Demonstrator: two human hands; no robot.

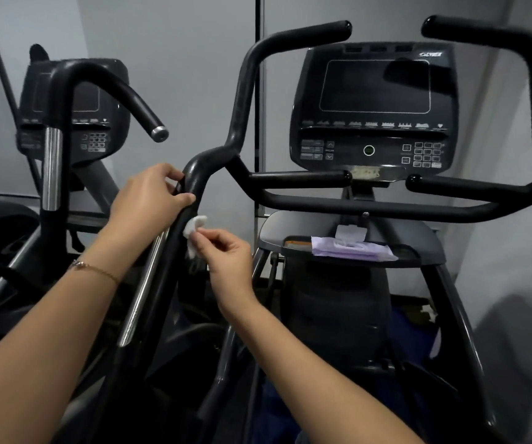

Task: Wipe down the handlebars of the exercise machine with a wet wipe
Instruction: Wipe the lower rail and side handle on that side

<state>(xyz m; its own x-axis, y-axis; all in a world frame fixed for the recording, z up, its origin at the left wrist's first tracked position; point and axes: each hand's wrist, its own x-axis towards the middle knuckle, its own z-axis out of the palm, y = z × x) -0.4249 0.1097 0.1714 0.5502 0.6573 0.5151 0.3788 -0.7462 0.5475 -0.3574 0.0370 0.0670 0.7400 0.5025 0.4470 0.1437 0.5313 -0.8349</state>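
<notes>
We note left hand (pixel 149 200) fingers curled round handlebar (pixel 242 91) bend, steadying it, we judge. Right hand (pixel 229 254) fingers pinch wet wipe (pixel 194 230) just below, positioned for wiping.

Black curved handlebar (pixel 239 100), matte, rising left of console. Crumpled white wet wipe (pixel 194 230) pressed against its lower stem.

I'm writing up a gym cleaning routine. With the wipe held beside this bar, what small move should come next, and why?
Probably wrap the wet wipe round the handlebar just below the left hand and slide it down. The right hand only pinches the bunched wipe at the bar's side, not round it, while the left hand grips the bend.
</notes>
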